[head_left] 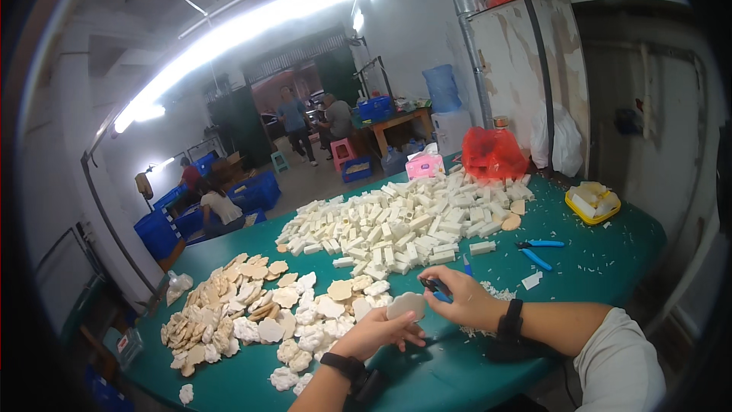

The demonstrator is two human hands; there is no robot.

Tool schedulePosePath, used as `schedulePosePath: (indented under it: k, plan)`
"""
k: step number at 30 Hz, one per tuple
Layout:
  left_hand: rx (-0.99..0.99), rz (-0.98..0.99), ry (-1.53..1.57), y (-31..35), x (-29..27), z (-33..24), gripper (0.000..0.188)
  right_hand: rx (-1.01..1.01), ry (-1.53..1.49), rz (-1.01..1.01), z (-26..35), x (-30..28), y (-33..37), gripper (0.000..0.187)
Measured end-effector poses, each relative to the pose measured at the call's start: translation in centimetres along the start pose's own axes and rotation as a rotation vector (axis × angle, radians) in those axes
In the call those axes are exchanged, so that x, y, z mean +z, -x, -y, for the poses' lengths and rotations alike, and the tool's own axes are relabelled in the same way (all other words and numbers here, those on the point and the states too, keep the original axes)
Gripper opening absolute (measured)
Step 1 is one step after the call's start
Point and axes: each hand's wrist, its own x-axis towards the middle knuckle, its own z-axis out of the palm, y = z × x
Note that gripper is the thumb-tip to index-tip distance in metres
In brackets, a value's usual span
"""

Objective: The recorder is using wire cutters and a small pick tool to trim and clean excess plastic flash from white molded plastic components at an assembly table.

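My left hand (381, 331) pinches a flat, off-white piece with a wavy rim (406, 305) above the near part of the green table. Close beside it, my right hand (467, 301) is closed round a small hand tool with a dark head and some blue (436, 287); the fingers cover most of it. The tool's head is near the piece's edge; I cannot tell whether they touch. A slim blue tip (467, 262) shows just beyond my right hand. To the left lies a heap of similar wavy-edged pieces (271, 329), white and tan.
A large pile of pale rectangular blocks (381, 225) covers the table's middle. Blue-handled pliers (540, 252) and scraps lie right, near a yellow tray (593, 204). A red bag (492, 154) and pink tissue pack (425, 166) stand behind. Several people are farther back.
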Motion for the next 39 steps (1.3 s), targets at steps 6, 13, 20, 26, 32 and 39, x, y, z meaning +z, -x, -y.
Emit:
schedulePosePath:
  k: [6, 13, 20, 26, 32, 39]
  plan:
    - [0.255, -0.135, 0.162, 0.3, 0.4, -0.4, 0.036, 0.159, -0.001, -0.037, 1.2, -0.8, 0.0, 0.034]
    - [0.449, -0.263, 0.245, 0.0, 0.7, -0.2, 0.033, -0.196, 0.077, -0.097, 0.6, -0.8, -0.1, 0.047]
    - [0.545, -0.29, 0.259, 0.1, 0.1, 0.4, 0.034, -0.022, 0.049, 0.101, -1.5, -0.8, -0.4, 0.052]
    - [0.479, -0.247, 0.206, 0.5, -0.3, 0.8, 0.035, -0.313, 0.139, 0.093, -1.9, -0.7, -0.4, 0.053]
    - [0.453, -0.189, 0.287, -0.2, -0.8, 1.4, 0.054, -0.349, 0.212, 0.027, -1.4, -0.4, -0.3, 0.051]
    - [0.431, -0.15, 0.195, -0.1, 0.4, 0.3, 0.065, -0.322, 0.339, -0.069, -1.5, -0.6, -0.3, 0.055]
